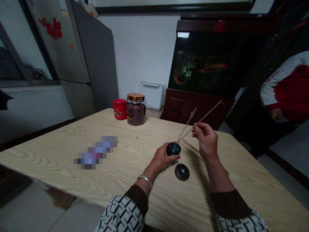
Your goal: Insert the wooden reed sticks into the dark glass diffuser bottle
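My left hand (162, 156) is closed around a small dark glazed bottle (173, 149) that stands on the table. One thin wooden stick (187, 124) leans out of its mouth. Between thumb and fingers, my right hand (205, 138) pinches a second thin stick (209, 112), whose lower end is at the bottle's mouth. More sticks (191, 149) lie on the table behind the bottle, running under my right hand. A dark round ring-shaped piece (182, 172) with a pale centre lies flat just in front of the bottle.
On the wooden table (135, 158), a red canister (120, 109) and a copper-lidded jar (136, 109) stand at the back. A blurred-out flat item (98, 153) lies to the left. Beyond are a fridge (96, 58) and a fish tank (205, 64). A person (289, 87) stands at right.
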A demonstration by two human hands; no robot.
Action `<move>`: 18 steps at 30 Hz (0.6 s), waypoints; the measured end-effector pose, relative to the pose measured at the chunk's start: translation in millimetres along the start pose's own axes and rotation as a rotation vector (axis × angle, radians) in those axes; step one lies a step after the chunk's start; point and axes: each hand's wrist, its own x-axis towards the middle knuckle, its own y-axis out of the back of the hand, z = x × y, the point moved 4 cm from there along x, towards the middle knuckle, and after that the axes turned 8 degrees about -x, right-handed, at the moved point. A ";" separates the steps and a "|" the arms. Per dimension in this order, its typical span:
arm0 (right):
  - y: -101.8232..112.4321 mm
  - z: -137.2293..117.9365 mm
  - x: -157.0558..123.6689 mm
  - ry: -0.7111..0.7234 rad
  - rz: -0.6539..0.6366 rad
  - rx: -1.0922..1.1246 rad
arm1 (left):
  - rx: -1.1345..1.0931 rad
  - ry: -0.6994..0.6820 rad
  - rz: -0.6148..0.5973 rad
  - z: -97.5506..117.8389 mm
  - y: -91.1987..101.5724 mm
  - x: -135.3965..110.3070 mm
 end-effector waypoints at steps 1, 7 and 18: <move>-3.5 1.2 -2.7 -0.004 -0.027 -0.026 | 0.001 -0.003 -0.001 0.2 -0.1 0.0; -23.1 12.0 -24.0 -0.117 -0.269 -0.185 | 0.044 -0.025 0.004 0.3 1.0 -0.3; 79.1 64.2 -20.8 -0.133 -0.372 -1.264 | -0.006 -0.002 -0.004 0.9 0.1 -0.5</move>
